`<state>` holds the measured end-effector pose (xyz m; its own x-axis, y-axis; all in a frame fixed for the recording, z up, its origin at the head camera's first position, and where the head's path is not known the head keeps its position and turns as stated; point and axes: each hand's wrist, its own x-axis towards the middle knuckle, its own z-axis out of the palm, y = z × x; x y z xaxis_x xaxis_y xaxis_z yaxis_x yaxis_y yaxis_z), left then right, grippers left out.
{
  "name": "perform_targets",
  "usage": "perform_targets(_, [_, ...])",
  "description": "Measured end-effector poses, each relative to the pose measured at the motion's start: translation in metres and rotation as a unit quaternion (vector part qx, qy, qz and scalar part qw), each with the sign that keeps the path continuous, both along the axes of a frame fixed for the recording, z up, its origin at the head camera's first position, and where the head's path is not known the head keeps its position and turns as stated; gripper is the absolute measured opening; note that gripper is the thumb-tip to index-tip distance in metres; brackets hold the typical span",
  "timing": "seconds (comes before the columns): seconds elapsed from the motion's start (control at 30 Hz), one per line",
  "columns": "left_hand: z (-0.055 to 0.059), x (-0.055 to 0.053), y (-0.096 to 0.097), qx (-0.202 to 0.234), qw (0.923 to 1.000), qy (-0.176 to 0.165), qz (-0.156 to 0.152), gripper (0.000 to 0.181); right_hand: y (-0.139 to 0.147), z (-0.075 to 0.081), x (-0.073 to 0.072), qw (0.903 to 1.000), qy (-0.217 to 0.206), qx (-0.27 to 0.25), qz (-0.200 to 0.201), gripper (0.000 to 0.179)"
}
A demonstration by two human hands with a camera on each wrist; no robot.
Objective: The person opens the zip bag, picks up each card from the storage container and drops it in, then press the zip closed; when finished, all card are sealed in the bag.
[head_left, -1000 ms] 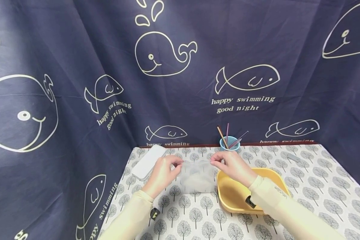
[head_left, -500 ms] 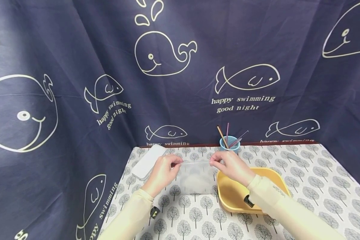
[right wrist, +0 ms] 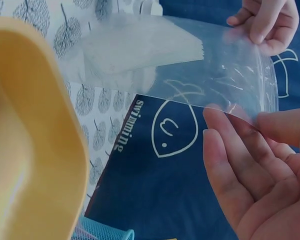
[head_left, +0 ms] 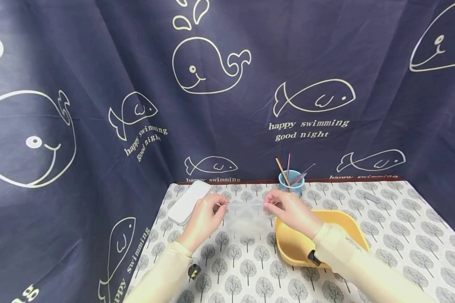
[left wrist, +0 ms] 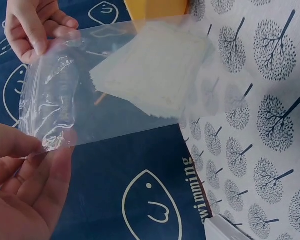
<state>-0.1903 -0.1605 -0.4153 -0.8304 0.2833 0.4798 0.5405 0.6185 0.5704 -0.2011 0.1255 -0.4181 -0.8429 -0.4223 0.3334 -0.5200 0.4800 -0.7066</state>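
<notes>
A clear zip bag (head_left: 246, 219) hangs between my two hands above the table. Inside it lie several pale, flat sheets with jagged edges (left wrist: 157, 67), bunched toward the bag's bottom. My left hand (head_left: 207, 212) pinches one top corner at the zip strip between thumb and fingers. The opposite top corner is pinched by my right hand (head_left: 290, 210), its other fingers loosely bent below the bag in the right wrist view. Between the hands the zip edge is stretched nearly straight.
Under my right forearm stands a yellow basin (head_left: 288, 254). A white flat case (head_left: 187, 202) lies behind my left hand. At the back edge is a blue mesh cup (head_left: 296, 181) holding pencils, and a small grey item (head_left: 371, 198) lies back right. A dark curtain (head_left: 227, 118) hangs behind.
Both hands keep their hold on the bag's top corners. The bag's lower part has tipped back and up a little, and the zip edge looks straighter. The head view has shifted slightly.
</notes>
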Motion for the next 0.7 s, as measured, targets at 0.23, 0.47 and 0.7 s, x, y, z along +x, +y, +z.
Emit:
perform_targets(0.23, [-0.004, 0.004, -0.003, 0.028, 0.9993, -0.025, -0.005, 0.017, -0.003, -0.002, 0.007, 0.9957, -0.08, -0.039, 0.026, 0.005])
perform_targets(0.47, [-0.011, 0.007, -0.007, 0.027, 0.997, -0.072, -0.012, 0.016, -0.007, -0.006, 0.012, 0.9886, -0.142, -0.037, 0.036, 0.005])
perform_targets(0.7, [-0.022, 0.001, -0.007, 0.04, 0.993, -0.111, -0.011, 0.015, -0.013, -0.011, 0.003, 0.9876, -0.155, -0.014, 0.017, 0.004])
